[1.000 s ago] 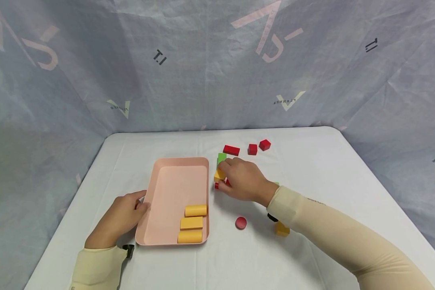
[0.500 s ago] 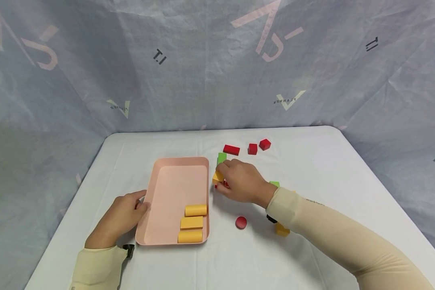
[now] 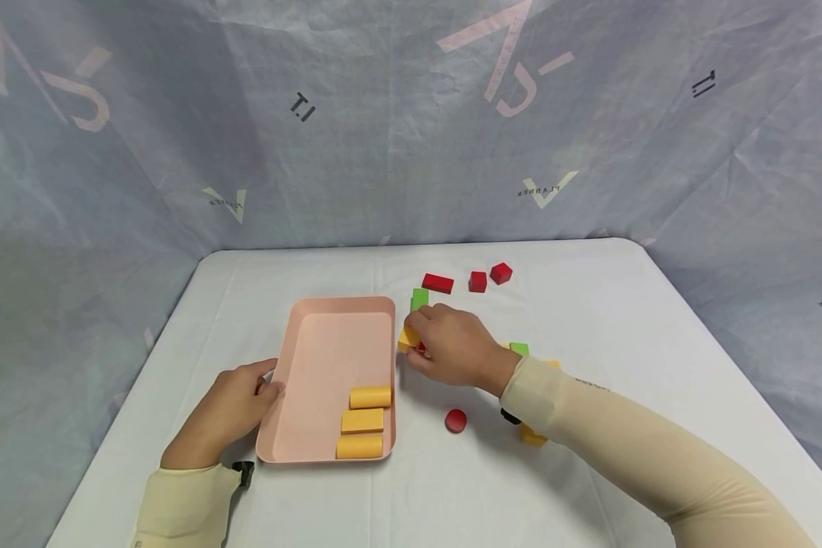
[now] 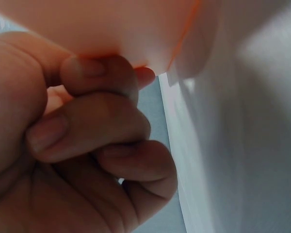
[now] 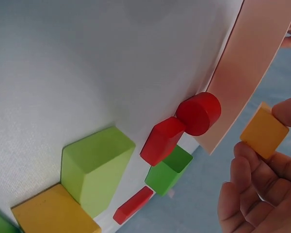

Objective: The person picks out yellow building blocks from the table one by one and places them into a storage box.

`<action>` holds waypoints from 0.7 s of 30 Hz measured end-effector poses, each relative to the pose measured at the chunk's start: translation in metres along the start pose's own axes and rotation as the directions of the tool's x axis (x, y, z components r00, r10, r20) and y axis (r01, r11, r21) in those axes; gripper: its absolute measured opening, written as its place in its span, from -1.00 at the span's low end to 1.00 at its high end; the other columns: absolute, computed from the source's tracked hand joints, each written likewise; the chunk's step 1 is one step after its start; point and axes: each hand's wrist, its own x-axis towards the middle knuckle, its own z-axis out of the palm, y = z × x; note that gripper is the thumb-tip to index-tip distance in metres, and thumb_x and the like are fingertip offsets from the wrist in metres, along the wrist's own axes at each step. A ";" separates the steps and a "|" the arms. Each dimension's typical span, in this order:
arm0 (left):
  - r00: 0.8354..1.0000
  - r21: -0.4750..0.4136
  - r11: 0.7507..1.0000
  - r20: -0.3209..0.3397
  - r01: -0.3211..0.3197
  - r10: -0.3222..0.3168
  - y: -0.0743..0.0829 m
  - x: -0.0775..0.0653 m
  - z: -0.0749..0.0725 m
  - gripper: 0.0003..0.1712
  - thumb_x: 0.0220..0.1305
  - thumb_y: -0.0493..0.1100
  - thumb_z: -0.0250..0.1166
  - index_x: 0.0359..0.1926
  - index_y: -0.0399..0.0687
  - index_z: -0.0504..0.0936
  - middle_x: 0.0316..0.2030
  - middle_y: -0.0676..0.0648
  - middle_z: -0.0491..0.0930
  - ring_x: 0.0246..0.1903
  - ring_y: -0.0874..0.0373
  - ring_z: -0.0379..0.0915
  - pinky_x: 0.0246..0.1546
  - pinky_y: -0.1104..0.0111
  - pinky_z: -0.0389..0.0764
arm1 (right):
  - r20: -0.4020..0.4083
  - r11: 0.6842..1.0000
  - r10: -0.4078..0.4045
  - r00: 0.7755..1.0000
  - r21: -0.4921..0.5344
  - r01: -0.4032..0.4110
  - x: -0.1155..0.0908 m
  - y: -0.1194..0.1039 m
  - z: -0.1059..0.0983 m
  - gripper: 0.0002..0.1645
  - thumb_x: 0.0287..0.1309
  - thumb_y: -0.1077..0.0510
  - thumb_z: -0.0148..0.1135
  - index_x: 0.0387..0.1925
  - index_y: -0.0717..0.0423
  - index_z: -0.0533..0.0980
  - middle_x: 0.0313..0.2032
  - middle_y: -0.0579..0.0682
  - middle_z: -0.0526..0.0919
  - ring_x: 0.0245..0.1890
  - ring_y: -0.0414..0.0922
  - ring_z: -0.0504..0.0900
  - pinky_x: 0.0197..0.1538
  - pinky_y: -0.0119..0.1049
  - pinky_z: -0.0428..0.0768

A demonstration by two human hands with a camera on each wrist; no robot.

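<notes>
My left hand [image 3: 226, 411] grips the left wall of a pink tray [image 3: 336, 342], its fingers curled at the edge in the left wrist view. Inside the tray's front right corner lie three yellow blocks, two cylinders [image 3: 359, 447] and a rectangular one [image 3: 363, 421] between them. Between thumb and fingers my right hand [image 3: 459, 346] pinches a small yellow block [image 5: 265, 132], held above the table just right of the tray. Below it, in the right wrist view, are a red cylinder [image 5: 199, 114] close to the tray wall, a red block [image 5: 162, 141] and a green block [image 5: 169, 170].
At the back lie a long red block [image 3: 438, 284] and two red cubes [image 3: 478, 282]. A red disc [image 3: 455, 421] sits right of the tray. Yellow blocks [image 3: 533, 436] and a green one [image 3: 519, 348] are partly hidden by my right forearm. Cloth walls surround the table.
The right hand has shifted slightly left toward the tray with the yellow block. More of the green block near the right wrist now shows. My left hand and the tray have stayed put.
</notes>
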 end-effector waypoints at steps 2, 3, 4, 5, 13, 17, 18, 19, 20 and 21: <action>1.000 0.000 1.000 0.000 0.000 0.000 0.000 0.000 0.000 -0.72 0.25 -0.24 0.17 -0.01 -0.08 0.54 -0.74 0.10 0.27 -0.77 0.25 0.16 -0.71 0.34 0.27 | -0.002 1.000 -0.004 1.000 0.001 0.004 0.000 0.000 0.001 -0.68 0.04 -0.16 0.18 -0.23 -0.12 0.41 -0.46 -0.25 0.37 -0.47 -0.28 0.30 -0.50 -0.37 0.45; 1.000 -0.001 1.000 -0.001 -0.001 0.001 0.000 0.000 0.000 -0.72 0.25 -0.25 0.17 0.00 -0.07 0.55 -0.75 0.10 0.27 -0.77 0.25 0.16 -0.71 0.34 0.28 | -0.003 1.000 -0.005 1.000 0.002 0.005 0.000 -0.001 0.001 -0.68 0.04 -0.16 0.18 -0.22 -0.11 0.42 -0.45 -0.25 0.37 -0.47 -0.27 0.31 -0.50 -0.36 0.45; 1.000 -0.002 1.000 0.000 0.001 -0.001 0.000 0.000 0.000 -0.72 0.25 -0.25 0.17 0.00 -0.07 0.55 -0.75 0.10 0.28 -0.77 0.25 0.17 -0.71 0.34 0.28 | -0.004 1.000 -0.007 1.000 0.003 0.007 0.000 -0.001 0.001 -0.68 0.04 -0.15 0.18 -0.22 -0.11 0.42 -0.45 -0.25 0.37 -0.47 -0.27 0.31 -0.51 -0.36 0.45; 1.000 -0.002 1.000 0.000 0.002 -0.002 0.000 0.000 0.000 -0.72 0.25 -0.25 0.17 -0.01 -0.06 0.55 -0.75 0.10 0.28 -0.77 0.25 0.17 -0.71 0.34 0.28 | -0.005 1.000 -0.009 1.000 0.005 0.009 0.000 -0.001 0.001 -0.67 0.04 -0.15 0.17 -0.21 -0.11 0.42 -0.45 -0.24 0.37 -0.46 -0.27 0.31 -0.51 -0.36 0.45; 1.000 -0.011 1.000 0.011 0.016 -0.016 0.000 0.000 -0.001 -0.64 0.26 -0.25 0.16 0.09 -0.11 0.52 -0.74 0.09 0.31 -0.76 0.24 0.20 -0.71 0.33 0.30 | -0.007 0.999 -0.035 0.999 0.014 0.035 0.000 -0.008 0.002 -0.68 0.06 -0.13 0.13 -0.18 -0.10 0.43 -0.44 -0.25 0.35 -0.40 -0.28 0.29 -0.48 -0.36 0.44; 1.000 -0.013 1.000 0.016 0.018 -0.017 0.000 0.000 -0.001 -0.65 0.27 -0.24 0.16 0.09 -0.11 0.51 -0.74 0.09 0.30 -0.76 0.23 0.19 -0.71 0.33 0.29 | -0.012 0.999 -0.050 0.999 0.009 0.050 0.000 -0.009 0.004 -0.69 0.07 -0.14 0.12 -0.19 -0.11 0.42 -0.45 -0.26 0.33 -0.40 -0.29 0.27 -0.48 -0.36 0.43; 1.000 -0.014 1.000 0.017 0.018 -0.018 0.000 0.000 -0.001 -0.65 0.27 -0.24 0.16 0.09 -0.11 0.51 -0.74 0.08 0.30 -0.76 0.23 0.18 -0.71 0.33 0.29 | -0.012 0.999 -0.051 0.999 0.007 0.051 0.000 -0.009 0.004 -0.69 0.07 -0.14 0.11 -0.19 -0.11 0.42 -0.45 -0.26 0.33 -0.40 -0.29 0.27 -0.48 -0.36 0.43; 1.000 -0.014 1.000 0.019 0.019 -0.018 0.000 0.000 -0.001 -0.65 0.27 -0.24 0.16 0.09 -0.11 0.51 -0.74 0.08 0.29 -0.76 0.23 0.18 -0.71 0.33 0.28 | -0.013 0.999 -0.052 0.999 0.006 0.052 0.000 -0.009 0.004 -0.68 0.07 -0.14 0.11 -0.18 -0.11 0.42 -0.45 -0.26 0.33 -0.39 -0.29 0.27 -0.48 -0.36 0.43; 1.000 -0.014 1.000 0.019 0.020 -0.020 0.000 0.000 -0.001 -0.66 0.27 -0.24 0.16 0.08 -0.10 0.51 -0.74 0.08 0.29 -0.76 0.23 0.18 -0.71 0.33 0.28 | -0.017 0.999 -0.054 0.998 0.004 0.054 0.000 -0.010 0.004 -0.68 0.07 -0.14 0.11 -0.18 -0.11 0.43 -0.45 -0.26 0.33 -0.39 -0.28 0.28 -0.48 -0.36 0.43; 1.000 -0.015 1.000 0.020 0.023 -0.023 0.000 0.000 -0.001 -0.66 0.27 -0.24 0.16 0.07 -0.10 0.52 -0.74 0.08 0.28 -0.76 0.23 0.17 -0.71 0.33 0.28 | -0.017 0.998 -0.055 0.998 0.007 0.056 0.000 -0.010 0.004 -0.67 0.07 -0.14 0.11 -0.17 -0.11 0.43 -0.45 -0.25 0.34 -0.39 -0.28 0.28 -0.48 -0.36 0.43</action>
